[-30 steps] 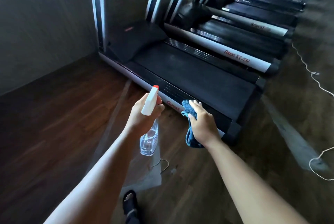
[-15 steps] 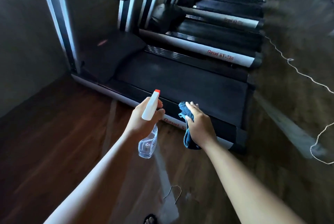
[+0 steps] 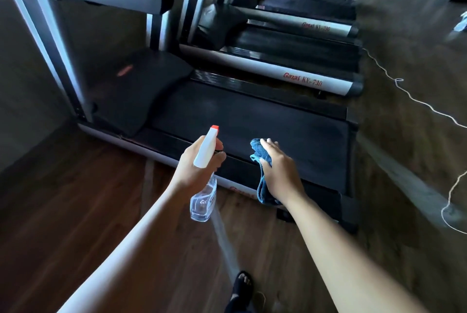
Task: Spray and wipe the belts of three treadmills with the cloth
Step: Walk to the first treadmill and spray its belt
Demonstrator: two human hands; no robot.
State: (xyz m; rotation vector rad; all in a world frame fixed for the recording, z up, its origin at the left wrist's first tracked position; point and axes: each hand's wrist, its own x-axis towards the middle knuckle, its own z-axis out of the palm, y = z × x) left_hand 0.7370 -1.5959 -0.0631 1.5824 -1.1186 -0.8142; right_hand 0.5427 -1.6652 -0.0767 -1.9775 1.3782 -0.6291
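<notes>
Cloth (image 3: 262,191), blue and bunched, hung from the right hand (image 3: 280,173). The thumb and fingers were curled round its upper part. One fold stuck out on the far side by the fingertips, and the rest drooped below the palm. Hand and cloth sat over the near edge of the black belt (image 3: 252,115) of the nearest treadmill. The cloth seemed to be just above the belt rather than on it, though the blur made that hard to judge.

The left hand (image 3: 197,171) gripped the neck of a spray bottle (image 3: 203,201), fingers wrapped under its white head. The red nozzle tip pointed away toward the belt. The clear body of the bottle hung below the hand, over the wooden floor (image 3: 75,199), just left of the cloth and apart from it.

A second treadmill lay on the far side of the first, its silver side rail (image 3: 290,77) carrying red lettering. A white cord (image 3: 417,100) trailed across the floor at the right. A foot in a black sandal (image 3: 241,285) stood at the near edge.
</notes>
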